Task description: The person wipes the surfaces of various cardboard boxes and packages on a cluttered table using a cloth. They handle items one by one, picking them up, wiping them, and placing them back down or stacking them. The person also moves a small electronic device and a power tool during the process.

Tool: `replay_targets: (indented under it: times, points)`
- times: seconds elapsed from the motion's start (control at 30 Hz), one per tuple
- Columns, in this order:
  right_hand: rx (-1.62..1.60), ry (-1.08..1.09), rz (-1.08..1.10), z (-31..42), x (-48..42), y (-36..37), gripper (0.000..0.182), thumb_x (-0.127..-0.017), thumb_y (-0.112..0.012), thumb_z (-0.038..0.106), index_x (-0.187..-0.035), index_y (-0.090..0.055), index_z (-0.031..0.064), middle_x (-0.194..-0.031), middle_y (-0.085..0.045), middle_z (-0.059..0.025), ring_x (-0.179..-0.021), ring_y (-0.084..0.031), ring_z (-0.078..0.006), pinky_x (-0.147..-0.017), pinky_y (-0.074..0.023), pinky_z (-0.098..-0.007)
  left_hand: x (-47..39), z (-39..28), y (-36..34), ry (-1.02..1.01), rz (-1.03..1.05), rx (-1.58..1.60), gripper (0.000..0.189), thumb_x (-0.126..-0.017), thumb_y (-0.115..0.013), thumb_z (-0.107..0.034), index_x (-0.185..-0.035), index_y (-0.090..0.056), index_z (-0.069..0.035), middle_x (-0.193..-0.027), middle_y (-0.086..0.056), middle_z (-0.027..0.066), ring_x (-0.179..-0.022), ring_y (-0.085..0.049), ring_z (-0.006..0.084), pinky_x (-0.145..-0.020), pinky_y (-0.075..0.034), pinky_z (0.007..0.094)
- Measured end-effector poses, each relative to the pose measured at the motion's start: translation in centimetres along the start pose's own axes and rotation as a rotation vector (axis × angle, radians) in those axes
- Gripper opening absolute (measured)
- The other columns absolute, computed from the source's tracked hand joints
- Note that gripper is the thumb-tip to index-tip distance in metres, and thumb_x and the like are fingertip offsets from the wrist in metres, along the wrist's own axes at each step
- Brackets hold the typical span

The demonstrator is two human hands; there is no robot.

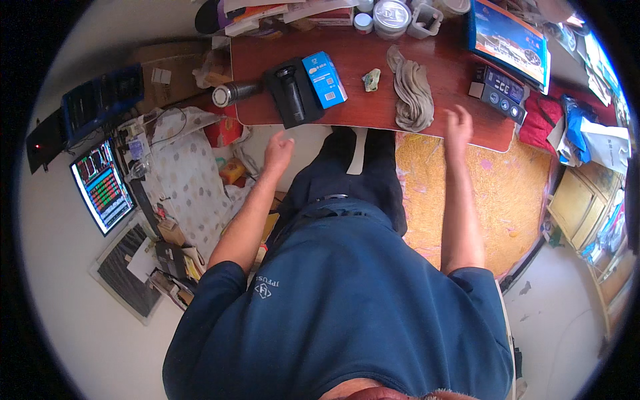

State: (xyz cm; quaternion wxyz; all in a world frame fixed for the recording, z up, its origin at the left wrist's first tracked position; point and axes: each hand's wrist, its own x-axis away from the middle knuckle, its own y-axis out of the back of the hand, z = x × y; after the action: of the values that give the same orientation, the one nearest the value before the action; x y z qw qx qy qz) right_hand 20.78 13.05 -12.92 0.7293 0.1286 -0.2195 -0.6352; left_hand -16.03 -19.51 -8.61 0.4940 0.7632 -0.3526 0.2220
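Note:
My left hand (279, 150) hovers just off the front edge of the reddish-brown wooden table (350, 47), holding nothing, thumb and fingers apart. Nearest to it is a black open case or tray (312, 107) with a black handheld device (292, 95) lying in it. A blue printed carton (325, 80) rests against the case's right side. My right hand (458, 127), slightly blurred and without anything in it, is over the front edge on the right. Left of it lies a bunched grey-beige cloth (414, 95). Between cloth and carton sits a small crumpled green-and-white piece (371, 80).
A dark metal flask (237, 93) is at the table's left edge. A dark printed box (498, 92) and a blue illustrated box (510, 42) are on the right. Lidded plastic jars (392, 19) line the back. A lit monitor (102, 187) stands far left.

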Motion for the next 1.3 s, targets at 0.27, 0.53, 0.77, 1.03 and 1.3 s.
replay_targets:
  times: [0.27,0.53,0.77,1.03,1.3]
  points:
    - [0.365,0.186,0.474,12.4,8.2,-16.0,0.078,-0.082,-0.079,0.031,-0.142,-0.042,-0.0022,-0.126,-0.058,-0.0277,-0.120,-0.055,-0.0424,-0.102,-0.0464,-0.0482,-6.6,-2.1,-1.6,-0.213,-0.192,0.043,0.085,-0.083,-0.078,-0.038,-0.143,-0.040,0.009,-0.136,-0.055,0.0304,-0.125,-0.056,0.0391,-0.106,-0.045,0.0428]
    - [0.543,-0.025,0.654,15.4,6.6,-22.0,0.092,-0.076,-0.083,0.041,-0.144,-0.036,0.0008,-0.132,-0.055,-0.0263,-0.122,-0.057,-0.0408,-0.102,-0.0479,-0.0475,-5.5,-0.9,-1.3,-0.230,-0.201,0.062,0.086,-0.084,-0.077,-0.034,-0.147,-0.035,0.007,-0.140,-0.053,0.0288,-0.131,-0.052,0.0391,-0.110,-0.042,0.0444]
    - [0.144,-0.193,0.579,13.9,5.8,-18.8,0.069,-0.080,-0.076,0.036,-0.129,-0.050,-0.0044,-0.117,-0.065,-0.0277,-0.101,-0.068,-0.0382,-0.087,-0.0560,-0.0427,0.3,-5.4,3.3,-0.353,0.000,0.350,0.069,-0.094,-0.070,-0.022,-0.148,-0.035,0.003,-0.142,-0.051,0.0256,-0.131,-0.053,0.0328,-0.108,-0.044,0.0407]
    - [-0.607,-0.584,1.034,19.6,8.0,-9.3,0.069,-0.092,-0.064,0.040,-0.145,-0.042,0.0011,-0.127,-0.060,-0.0144,-0.113,-0.060,-0.0237,-0.091,-0.0515,-0.0396,3.3,-17.5,0.9,-0.086,0.644,1.038,0.048,-0.095,-0.070,-0.031,-0.132,-0.052,-0.006,-0.118,-0.062,0.0075,-0.106,-0.065,0.0196,-0.091,-0.054,0.0352]
    - [0.711,0.171,0.099,8.2,3.5,-9.3,0.076,-0.082,-0.076,0.036,-0.141,-0.046,0.0003,-0.126,-0.059,-0.0249,-0.114,-0.057,-0.0432,-0.096,-0.0480,-0.0517,1.8,-15.9,-0.2,-0.150,0.519,1.008,0.042,-0.093,-0.073,-0.027,-0.126,-0.055,-0.009,-0.113,-0.063,0.0041,-0.103,-0.065,0.0180,-0.094,-0.054,0.0375]
